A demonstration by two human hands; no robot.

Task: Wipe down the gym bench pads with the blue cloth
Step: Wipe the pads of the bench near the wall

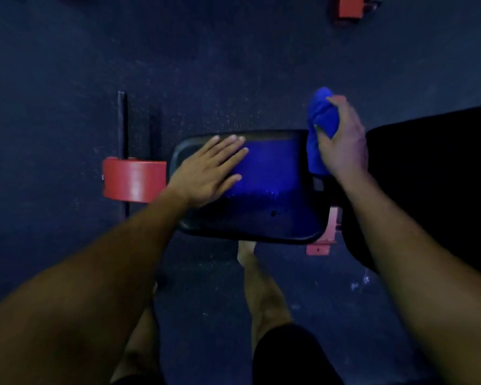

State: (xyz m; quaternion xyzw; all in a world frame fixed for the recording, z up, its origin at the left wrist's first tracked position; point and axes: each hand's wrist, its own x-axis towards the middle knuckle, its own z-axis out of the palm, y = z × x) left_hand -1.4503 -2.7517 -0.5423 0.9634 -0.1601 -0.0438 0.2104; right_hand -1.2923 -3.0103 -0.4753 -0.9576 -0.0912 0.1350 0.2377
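Centre of frame: black seat pad (261,218), sheen of blue light across its upper half. Left hand (208,170) lies flat on the pad's left part, fingers straight and spread. Right hand (342,140) grips the bunched blue cloth (321,118) at the pad's right edge, cloth hanging down over that edge. Second, larger black pad (433,176) at right, partly hidden by the right forearm. Red frame part (134,179) just left of the seat pad; another red piece (349,8) upper right. Dark speckled floor (67,65). Bare legs (264,287) below.
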